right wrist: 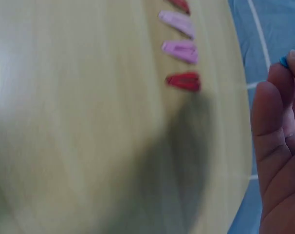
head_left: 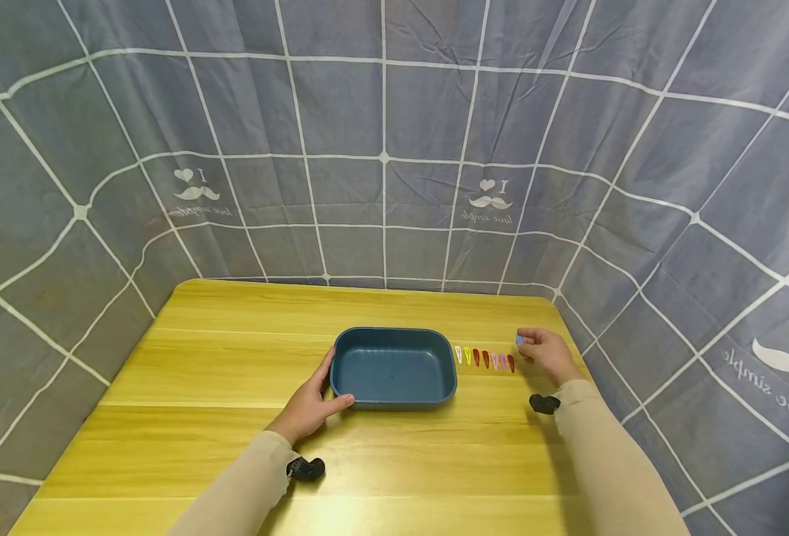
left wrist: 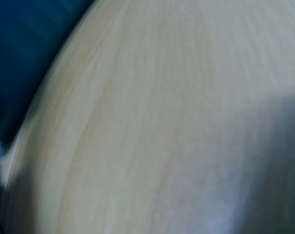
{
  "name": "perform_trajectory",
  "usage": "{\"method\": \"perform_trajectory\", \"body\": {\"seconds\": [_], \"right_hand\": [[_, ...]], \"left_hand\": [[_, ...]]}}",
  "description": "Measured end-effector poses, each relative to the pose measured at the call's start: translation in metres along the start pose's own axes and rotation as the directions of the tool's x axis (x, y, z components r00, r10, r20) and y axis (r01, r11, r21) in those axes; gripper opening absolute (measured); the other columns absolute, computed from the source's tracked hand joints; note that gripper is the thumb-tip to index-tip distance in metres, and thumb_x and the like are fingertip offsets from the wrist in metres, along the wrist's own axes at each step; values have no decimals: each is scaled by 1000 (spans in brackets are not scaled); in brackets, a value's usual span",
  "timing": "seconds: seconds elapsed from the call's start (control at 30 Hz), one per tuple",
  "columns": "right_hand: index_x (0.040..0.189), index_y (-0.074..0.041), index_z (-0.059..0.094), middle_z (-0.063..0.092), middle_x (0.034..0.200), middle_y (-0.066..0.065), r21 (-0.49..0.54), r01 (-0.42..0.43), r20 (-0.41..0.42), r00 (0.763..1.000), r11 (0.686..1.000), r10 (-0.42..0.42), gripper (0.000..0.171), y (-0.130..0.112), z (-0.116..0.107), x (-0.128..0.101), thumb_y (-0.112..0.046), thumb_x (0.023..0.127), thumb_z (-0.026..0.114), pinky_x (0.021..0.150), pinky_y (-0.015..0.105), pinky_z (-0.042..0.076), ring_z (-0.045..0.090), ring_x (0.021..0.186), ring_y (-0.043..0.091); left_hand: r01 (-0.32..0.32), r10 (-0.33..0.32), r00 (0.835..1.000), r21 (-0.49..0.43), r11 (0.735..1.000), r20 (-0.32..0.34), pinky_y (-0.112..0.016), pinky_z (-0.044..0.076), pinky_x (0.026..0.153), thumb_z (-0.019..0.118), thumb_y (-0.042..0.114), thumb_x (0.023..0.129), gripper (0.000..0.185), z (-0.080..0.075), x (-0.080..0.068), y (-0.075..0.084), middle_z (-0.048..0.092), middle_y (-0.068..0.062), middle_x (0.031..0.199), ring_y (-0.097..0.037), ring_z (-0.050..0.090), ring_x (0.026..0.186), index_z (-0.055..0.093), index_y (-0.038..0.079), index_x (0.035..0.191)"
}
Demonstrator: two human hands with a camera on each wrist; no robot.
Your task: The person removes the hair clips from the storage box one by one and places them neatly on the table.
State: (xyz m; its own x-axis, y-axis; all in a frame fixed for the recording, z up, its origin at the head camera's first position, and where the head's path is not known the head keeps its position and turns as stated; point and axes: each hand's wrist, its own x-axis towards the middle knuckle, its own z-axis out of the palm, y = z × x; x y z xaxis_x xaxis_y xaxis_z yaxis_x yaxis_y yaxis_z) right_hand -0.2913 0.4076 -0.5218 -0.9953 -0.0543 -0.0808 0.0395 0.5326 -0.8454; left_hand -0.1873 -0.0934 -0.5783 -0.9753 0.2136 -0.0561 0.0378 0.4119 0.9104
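The right hand is pinching a small blue clip between its fingertips, holding it in the air just above the table near the back right corner. In the right wrist view only a sliver of that blue clip is showing at the tip of the curled fingers, and how much of it is gripped cannot be told.

The left hand is resting against the left end of the tray, its thumb lying along the near rim and its fingers reaching up the side wall. The fingers are fairly straight and are touching the tray rather than wrapping round it. The tray is dark blue, is sitting near the middle of the table and is showing a bare floor.

Just to the right of the tray a row of clips is lying side by side on the wood: a pale one, a yellow one, two red ones, two pink ones and a red one at the right end. The red end clip is lying nearest to the right hand, with the two pink ones just beyond it.

The left wrist view is blurred, showing only wood and a dark blue edge of the tray in the top left corner.

A grey cloth with white lines is hanging behind and beside the table.
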Motion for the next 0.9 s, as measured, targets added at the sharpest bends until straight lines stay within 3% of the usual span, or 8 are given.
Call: {"method": "perform_trajectory", "body": {"seconds": [0.2, 0.4, 0.6, 0.77, 0.9], "right_hand": [[148, 15, 48, 69, 98, 8, 34, -55, 1, 998, 998, 55, 54, 20, -2, -1, 1, 99, 63, 68, 22, 56, 63, 77, 12], [148, 9, 53, 72, 103, 11, -59, -103, -14, 995, 993, 103, 53, 31, -1, -3, -3, 98, 62, 71, 21, 57, 66, 82, 14], [147, 10, 54, 73, 108, 19, -143, -84, 9, 996, 986, 86, 49, 36, -1, -3, -7, 101, 61, 71, 25, 58, 67, 81, 15], [145, 10, 57, 76, 104, 17, -209, -82, 16, 996, 975, 87, 45, 40, 0, -5, -14, 107, 62, 70, 25, 57, 67, 77, 13], [143, 12, 57, 75, 104, 17, -170, -87, 12, 996, 982, 90, 44, 41, 3, -6, -10, 105, 61, 68, 24, 56, 65, 78, 13]], "left_hand": [[-1, 1, 1000, 11, 1000, -9, -57, 26, 130, 82, 35, 94, 106, 0, 1, 0, 15, -7, 178, -33, 25, 161, 7, 42, 169], [3, -3, 1000, 31, 1000, -4, -59, 25, 129, 80, 37, 95, 106, 0, 0, 0, 15, -9, 178, -35, 24, 161, 5, 42, 170], [0, 0, 1000, 42, 999, -5, -59, 25, 129, 79, 40, 95, 106, -1, 2, 1, 15, -10, 177, -35, 24, 161, 5, 41, 170], [8, -7, 1000, 33, 999, -5, -59, 24, 130, 81, 39, 94, 107, -1, 1, 1, 16, -8, 177, -33, 24, 161, 5, 42, 169], [10, -9, 1000, 37, 999, -5, -59, 23, 130, 80, 40, 95, 106, -1, 1, 1, 15, -9, 178, -33, 24, 161, 5, 41, 170]]}}
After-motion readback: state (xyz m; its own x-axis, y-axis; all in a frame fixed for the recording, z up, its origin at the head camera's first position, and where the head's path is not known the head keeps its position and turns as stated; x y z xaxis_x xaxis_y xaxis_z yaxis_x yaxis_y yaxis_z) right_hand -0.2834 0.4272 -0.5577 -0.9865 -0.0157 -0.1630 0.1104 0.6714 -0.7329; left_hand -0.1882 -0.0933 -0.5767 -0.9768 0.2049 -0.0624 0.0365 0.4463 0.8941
